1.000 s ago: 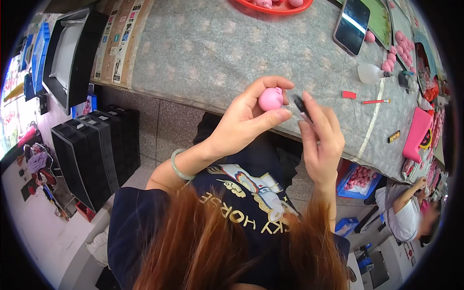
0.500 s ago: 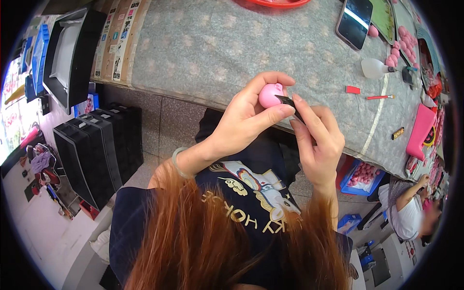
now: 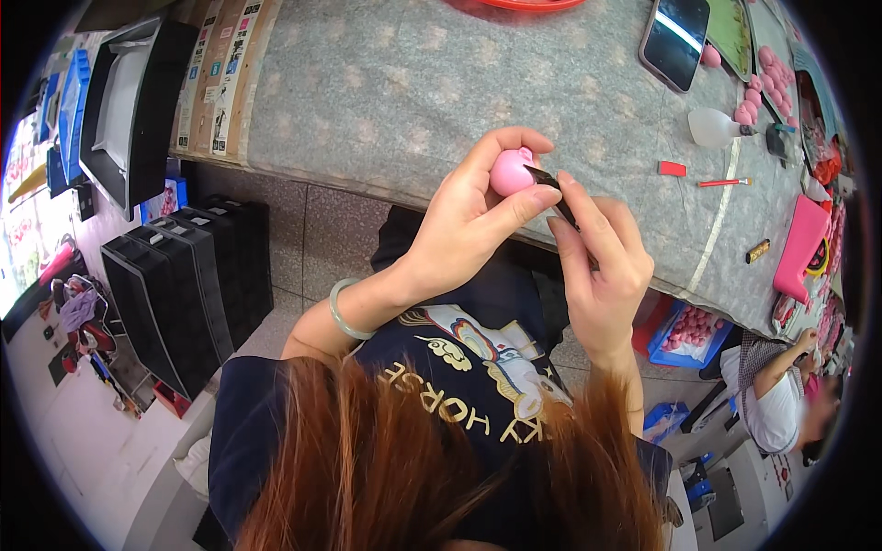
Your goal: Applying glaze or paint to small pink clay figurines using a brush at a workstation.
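My left hand (image 3: 468, 208) is closed around a small, round pink figurine piece (image 3: 510, 173) with little bumps on its upper side. The piece sits between the curled fingers and the thumb, just above the table's near edge. In my right hand (image 3: 602, 256) is a slim black pointed blade (image 3: 551, 187), pinched between thumb and fingers. Its tip touches the right side of the pink piece, close to my left thumb. My palm hides most of the tool's rear part.
A grey cloth-covered table (image 3: 395, 101) bears a phone (image 3: 673, 41), a white squeeze bottle (image 3: 714, 129), a small red block (image 3: 672, 168), a thin red brush (image 3: 724, 183) and several pink balls (image 3: 776, 81). A blue crate (image 3: 687, 336) of pink pieces stands below; a co-worker (image 3: 770, 395) is at right.
My left hand and the pink piece have shifted slightly up and left. The piece has turned a little under the blade tip; both hands keep their hold.
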The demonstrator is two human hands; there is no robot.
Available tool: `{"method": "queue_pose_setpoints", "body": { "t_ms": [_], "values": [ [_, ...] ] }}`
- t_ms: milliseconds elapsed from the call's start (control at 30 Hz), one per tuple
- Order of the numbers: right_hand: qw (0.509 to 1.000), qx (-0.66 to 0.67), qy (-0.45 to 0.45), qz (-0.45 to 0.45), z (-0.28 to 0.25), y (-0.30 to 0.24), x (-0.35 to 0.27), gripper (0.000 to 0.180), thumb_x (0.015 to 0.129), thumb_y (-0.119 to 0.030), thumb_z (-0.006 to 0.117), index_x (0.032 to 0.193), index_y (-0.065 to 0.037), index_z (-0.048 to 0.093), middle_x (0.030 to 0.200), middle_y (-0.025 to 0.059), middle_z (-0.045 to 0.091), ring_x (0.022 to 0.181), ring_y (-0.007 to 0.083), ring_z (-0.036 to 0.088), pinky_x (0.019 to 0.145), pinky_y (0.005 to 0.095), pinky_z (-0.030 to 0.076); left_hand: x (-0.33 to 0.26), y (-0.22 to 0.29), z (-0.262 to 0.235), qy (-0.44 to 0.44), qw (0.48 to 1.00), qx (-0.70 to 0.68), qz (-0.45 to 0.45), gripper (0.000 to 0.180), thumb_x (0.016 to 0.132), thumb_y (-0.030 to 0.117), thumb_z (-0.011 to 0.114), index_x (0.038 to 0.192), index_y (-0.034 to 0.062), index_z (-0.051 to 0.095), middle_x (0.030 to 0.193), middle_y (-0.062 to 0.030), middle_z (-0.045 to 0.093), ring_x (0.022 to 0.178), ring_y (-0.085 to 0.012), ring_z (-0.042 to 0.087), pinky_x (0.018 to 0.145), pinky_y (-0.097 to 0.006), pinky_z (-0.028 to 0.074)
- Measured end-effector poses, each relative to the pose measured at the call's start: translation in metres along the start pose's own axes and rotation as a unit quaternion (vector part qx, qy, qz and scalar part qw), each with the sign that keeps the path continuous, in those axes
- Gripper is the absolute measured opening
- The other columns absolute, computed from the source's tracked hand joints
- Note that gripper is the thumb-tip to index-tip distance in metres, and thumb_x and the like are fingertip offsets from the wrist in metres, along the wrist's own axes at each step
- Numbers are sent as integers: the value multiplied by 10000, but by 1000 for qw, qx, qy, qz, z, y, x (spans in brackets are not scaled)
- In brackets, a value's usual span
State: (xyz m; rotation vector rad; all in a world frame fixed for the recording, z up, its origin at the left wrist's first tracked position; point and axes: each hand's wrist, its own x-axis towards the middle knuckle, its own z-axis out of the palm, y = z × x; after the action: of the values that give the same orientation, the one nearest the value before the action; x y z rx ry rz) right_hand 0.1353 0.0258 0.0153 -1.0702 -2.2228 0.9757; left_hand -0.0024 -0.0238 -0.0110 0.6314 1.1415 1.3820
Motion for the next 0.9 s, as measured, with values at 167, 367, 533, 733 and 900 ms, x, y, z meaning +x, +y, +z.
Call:
{"method": "queue_pose_setpoints", "body": {
  "t_ms": [167, 367, 533, 733, 900],
  "values": [
    [998, 50, -45, 16, -5, 3, 2, 359, 689, 63, 597, 1034, -38, 591, 786, 80, 552, 647, 142, 512, 566, 227, 400, -2, 0, -4, -20, 1000, -12, -13, 338, 809, 37, 547, 1120, 5, 420, 927, -12, 451, 864, -61, 437, 790, -182, 372],
    [997, 58, -53, -13, -7, 9, 4, 359, 675, 10, 632, 1016, -98, 608, 699, 64, 543, 541, 168, 526, 479, 263, 415, -4, 2, -6, -38, 999, 5, -28, 345, 809, 53, 554, 1123, 0, 419, 948, -15, 458, 886, -65, 446, 792, -188, 384],
    [994, 66, -80, -23, -10, 13, 5, 360, 675, 14, 631, 1018, -94, 606, 702, 66, 542, 542, 165, 526, 482, 265, 416, -4, 3, -8, -62, 997, 2, -47, 341, 811, 44, 545, 1124, 2, 416, 946, -15, 462, 885, -68, 457, 798, -189, 387],
    [999, 35, -12, 7, 2, 4, 0, 358, 682, 15, 629, 1022, -94, 605, 708, 65, 541, 537, 166, 520, 484, 265, 415, -1, -4, -3, -8, 1000, 16, -11, 341, 812, 40, 542, 1124, 2, 410, 938, -13, 461, 885, -67, 447, 796, -185, 377],
    [998, 50, -20, 9, -3, 8, 2, 361, 683, 18, 628, 1025, -97, 604, 715, 62, 543, 532, 163, 508, 483, 262, 410, 0, 1, -4, -26, 999, 5, -21, 334, 811, 42, 546, 1116, 0, 417, 935, -14, 459, 876, -65, 442, 787, -184, 375]
  ]
}}
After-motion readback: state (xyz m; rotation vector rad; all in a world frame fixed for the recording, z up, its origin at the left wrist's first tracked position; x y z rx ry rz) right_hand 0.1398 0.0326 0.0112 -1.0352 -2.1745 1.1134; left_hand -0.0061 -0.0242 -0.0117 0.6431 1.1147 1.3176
